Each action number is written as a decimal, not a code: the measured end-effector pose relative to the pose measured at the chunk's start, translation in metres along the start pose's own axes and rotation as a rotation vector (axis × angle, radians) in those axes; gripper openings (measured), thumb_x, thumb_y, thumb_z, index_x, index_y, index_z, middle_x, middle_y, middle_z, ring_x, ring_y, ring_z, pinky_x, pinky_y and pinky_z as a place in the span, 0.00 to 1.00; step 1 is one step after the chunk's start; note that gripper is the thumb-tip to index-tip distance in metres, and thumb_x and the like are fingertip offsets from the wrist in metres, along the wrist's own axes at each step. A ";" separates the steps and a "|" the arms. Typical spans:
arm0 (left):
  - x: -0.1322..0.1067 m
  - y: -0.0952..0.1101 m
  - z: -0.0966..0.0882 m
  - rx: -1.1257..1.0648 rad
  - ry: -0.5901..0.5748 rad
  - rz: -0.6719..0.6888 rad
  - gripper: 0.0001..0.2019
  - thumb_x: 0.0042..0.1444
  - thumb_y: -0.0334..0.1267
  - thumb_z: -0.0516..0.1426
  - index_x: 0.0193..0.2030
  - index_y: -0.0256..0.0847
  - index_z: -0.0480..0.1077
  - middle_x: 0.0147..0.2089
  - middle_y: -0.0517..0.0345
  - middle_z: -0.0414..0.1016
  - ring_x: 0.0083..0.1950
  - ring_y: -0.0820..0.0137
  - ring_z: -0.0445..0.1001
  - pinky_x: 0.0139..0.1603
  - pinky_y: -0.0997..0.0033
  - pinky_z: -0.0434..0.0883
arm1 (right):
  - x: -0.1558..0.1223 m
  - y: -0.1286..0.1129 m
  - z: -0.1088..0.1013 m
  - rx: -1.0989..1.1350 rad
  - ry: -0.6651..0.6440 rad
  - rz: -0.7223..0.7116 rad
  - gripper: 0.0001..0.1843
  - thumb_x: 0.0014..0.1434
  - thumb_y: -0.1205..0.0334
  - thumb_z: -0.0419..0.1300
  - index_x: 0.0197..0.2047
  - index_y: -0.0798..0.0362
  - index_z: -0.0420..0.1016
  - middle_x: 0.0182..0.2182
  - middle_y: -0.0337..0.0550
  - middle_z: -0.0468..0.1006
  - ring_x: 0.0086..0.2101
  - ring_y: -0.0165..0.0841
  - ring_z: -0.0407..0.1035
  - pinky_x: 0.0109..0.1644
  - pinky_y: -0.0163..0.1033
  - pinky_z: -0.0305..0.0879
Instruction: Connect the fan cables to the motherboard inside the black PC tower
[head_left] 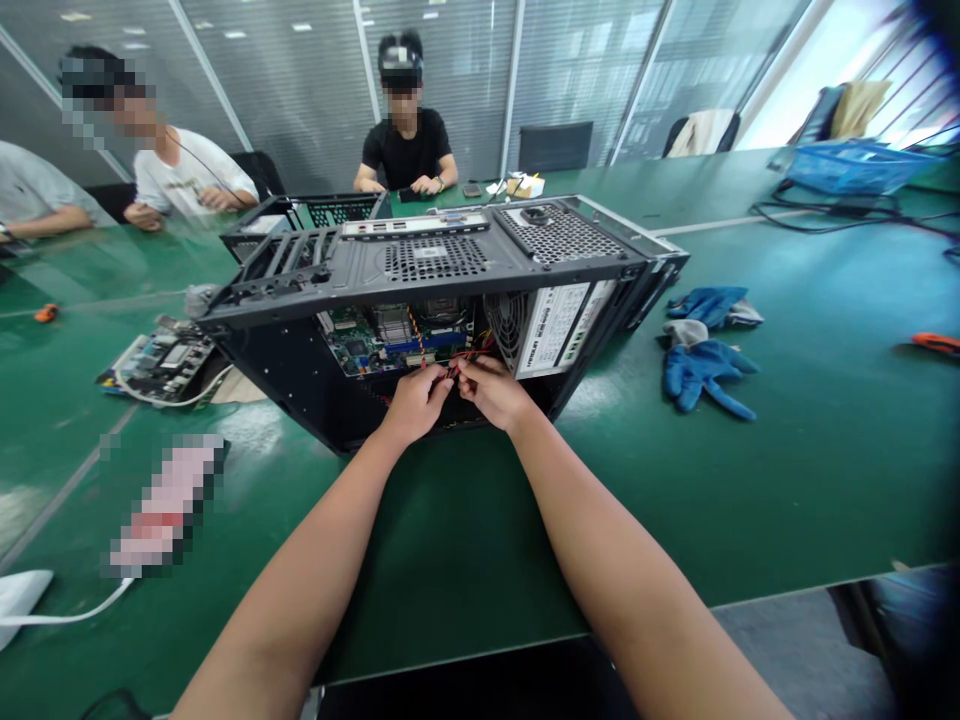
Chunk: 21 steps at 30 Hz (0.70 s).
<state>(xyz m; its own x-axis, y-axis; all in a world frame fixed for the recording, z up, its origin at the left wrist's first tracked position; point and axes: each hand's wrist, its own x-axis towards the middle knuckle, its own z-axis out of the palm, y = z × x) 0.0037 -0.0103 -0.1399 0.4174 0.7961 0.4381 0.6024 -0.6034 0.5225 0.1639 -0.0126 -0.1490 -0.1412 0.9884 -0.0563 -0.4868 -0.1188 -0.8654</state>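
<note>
A black computer case (277, 370) lies open towards me on the table, its vented rear panel facing up. Inside it I see a green motherboard (360, 345) and, at the right, a power supply (555, 330) with a fan and a white label. My left hand (416, 400) and my right hand (491, 388) meet at the opening, below the power supply. Between their fingertips run thin red and black cables (454, 370), which both hands pinch. The cable ends are hidden by my fingers.
Blue work gloves (705, 365) lie right of the case. A loose circuit board (161, 360) and a blurred-out phone on a white cable (97, 607) are at the left. A blue basket (855, 168) stands far right. Several people sit across the green table (750, 500).
</note>
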 end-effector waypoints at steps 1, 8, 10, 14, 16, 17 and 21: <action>0.000 0.000 0.000 -0.009 -0.002 -0.006 0.08 0.63 0.37 0.51 0.38 0.39 0.70 0.33 0.57 0.75 0.34 0.69 0.72 0.40 0.70 0.67 | 0.000 0.000 0.000 -0.002 0.006 -0.003 0.22 0.40 0.48 0.73 0.32 0.53 0.76 0.21 0.32 0.65 0.24 0.24 0.57 0.27 0.34 0.53; 0.000 -0.001 0.001 -0.035 -0.011 -0.046 0.08 0.62 0.38 0.52 0.37 0.39 0.70 0.31 0.57 0.75 0.33 0.69 0.72 0.38 0.71 0.67 | 0.002 0.003 0.002 -0.011 0.040 -0.027 0.22 0.40 0.48 0.73 0.33 0.53 0.74 0.23 0.32 0.66 0.25 0.24 0.58 0.27 0.34 0.53; 0.000 -0.002 0.002 -0.032 -0.022 -0.051 0.06 0.61 0.38 0.54 0.36 0.39 0.70 0.31 0.57 0.75 0.33 0.69 0.73 0.37 0.71 0.67 | 0.002 0.004 0.004 -0.056 0.072 -0.051 0.23 0.39 0.46 0.72 0.31 0.53 0.72 0.22 0.32 0.66 0.24 0.24 0.58 0.27 0.33 0.52; 0.000 -0.003 0.005 0.040 -0.026 -0.052 0.05 0.60 0.37 0.55 0.35 0.39 0.70 0.31 0.56 0.76 0.34 0.67 0.74 0.37 0.69 0.68 | 0.003 0.007 0.006 -0.140 0.135 -0.096 0.22 0.42 0.46 0.70 0.27 0.53 0.68 0.21 0.32 0.65 0.23 0.24 0.58 0.26 0.33 0.51; 0.000 -0.004 0.006 0.092 -0.021 -0.046 0.05 0.60 0.36 0.56 0.35 0.40 0.70 0.32 0.55 0.76 0.35 0.66 0.75 0.38 0.68 0.68 | 0.003 0.008 0.006 -0.180 0.149 -0.107 0.21 0.43 0.46 0.69 0.27 0.52 0.67 0.20 0.32 0.64 0.23 0.24 0.58 0.26 0.34 0.51; 0.000 -0.004 0.007 0.114 -0.017 -0.042 0.05 0.60 0.37 0.56 0.36 0.40 0.70 0.33 0.55 0.76 0.36 0.65 0.75 0.39 0.68 0.69 | 0.004 0.009 0.006 -0.201 0.158 -0.111 0.21 0.44 0.46 0.69 0.27 0.52 0.66 0.20 0.32 0.64 0.22 0.24 0.57 0.25 0.34 0.51; -0.001 -0.004 0.008 0.174 -0.015 -0.032 0.05 0.60 0.37 0.56 0.37 0.39 0.71 0.35 0.52 0.77 0.38 0.64 0.76 0.40 0.66 0.70 | 0.006 0.013 0.004 -0.266 0.210 -0.114 0.22 0.45 0.44 0.68 0.28 0.52 0.66 0.19 0.31 0.62 0.22 0.24 0.56 0.24 0.34 0.50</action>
<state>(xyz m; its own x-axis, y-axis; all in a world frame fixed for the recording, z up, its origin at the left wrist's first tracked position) 0.0065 -0.0086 -0.1488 0.4054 0.8163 0.4114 0.7237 -0.5616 0.4010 0.1536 -0.0084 -0.1582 0.0948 0.9951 -0.0292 -0.2438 -0.0052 -0.9698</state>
